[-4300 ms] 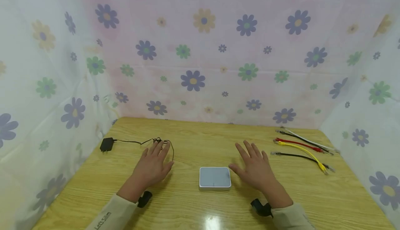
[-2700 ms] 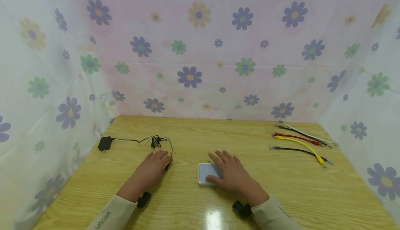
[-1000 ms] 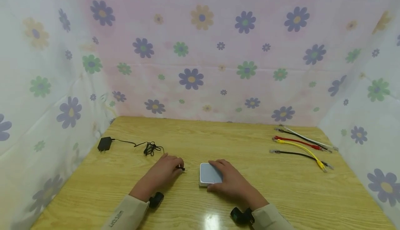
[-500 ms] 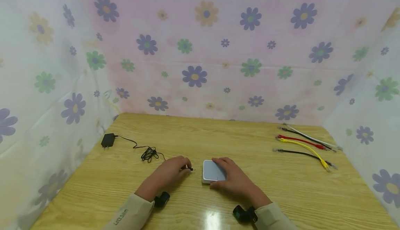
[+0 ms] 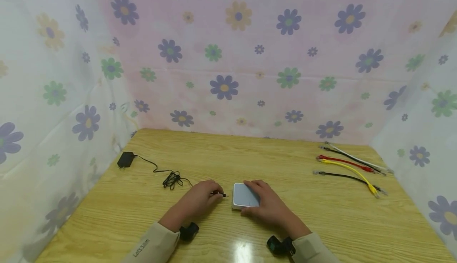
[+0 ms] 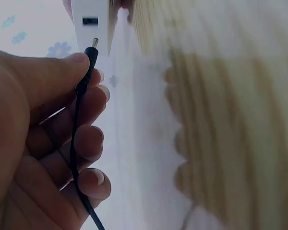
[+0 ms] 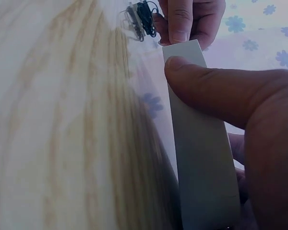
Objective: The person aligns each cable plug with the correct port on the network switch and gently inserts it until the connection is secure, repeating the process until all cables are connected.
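My left hand (image 5: 200, 199) pinches the black barrel plug (image 6: 90, 55) of a power adapter cord between thumb and forefinger. Its metal tip points at a small white box (image 5: 245, 194) with a grey top, a short gap away. In the left wrist view, a dark rectangular port (image 6: 90, 21) shows in the box's side, just beyond the tip. The cord (image 6: 76, 143) runs down across the curled fingers. My right hand (image 5: 271, 207) grips the box at its right part, thumb along the near side and fingers on the far side.
At the far left lies the black power adapter (image 5: 125, 159), its cord bundled in a loose knot (image 5: 173, 179). Several short network cables lie at the right, among them a yellow cable (image 5: 351, 167) and a red cable (image 5: 346, 163). Flowered curtains surround the wooden table (image 5: 228, 152).
My left hand has picked up the plug and carried it right toward the box, dragging the cord bundle along. My right hand has moved from beside the box to a grip on it.
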A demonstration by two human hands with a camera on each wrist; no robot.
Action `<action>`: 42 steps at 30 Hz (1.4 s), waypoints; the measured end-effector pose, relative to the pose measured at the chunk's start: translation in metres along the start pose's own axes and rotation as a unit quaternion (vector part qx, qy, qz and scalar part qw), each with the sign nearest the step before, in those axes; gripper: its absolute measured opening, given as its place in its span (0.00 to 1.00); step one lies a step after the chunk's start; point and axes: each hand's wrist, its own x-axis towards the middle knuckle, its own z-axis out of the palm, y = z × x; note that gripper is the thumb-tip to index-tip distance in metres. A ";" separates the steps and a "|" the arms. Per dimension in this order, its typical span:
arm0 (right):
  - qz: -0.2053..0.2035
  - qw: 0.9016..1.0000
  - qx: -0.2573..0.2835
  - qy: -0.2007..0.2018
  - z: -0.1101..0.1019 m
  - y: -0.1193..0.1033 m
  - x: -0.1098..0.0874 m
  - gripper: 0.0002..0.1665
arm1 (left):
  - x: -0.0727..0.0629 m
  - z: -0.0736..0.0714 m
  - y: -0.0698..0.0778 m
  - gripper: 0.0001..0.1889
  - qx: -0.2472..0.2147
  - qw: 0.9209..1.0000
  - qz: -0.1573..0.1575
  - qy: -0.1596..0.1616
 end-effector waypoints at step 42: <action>-0.019 1.000 -0.010 0.008 0.003 0.001 0.001 0.49 | 0.003 0.010 0.007 0.05 -0.043 0.999 0.012 0.027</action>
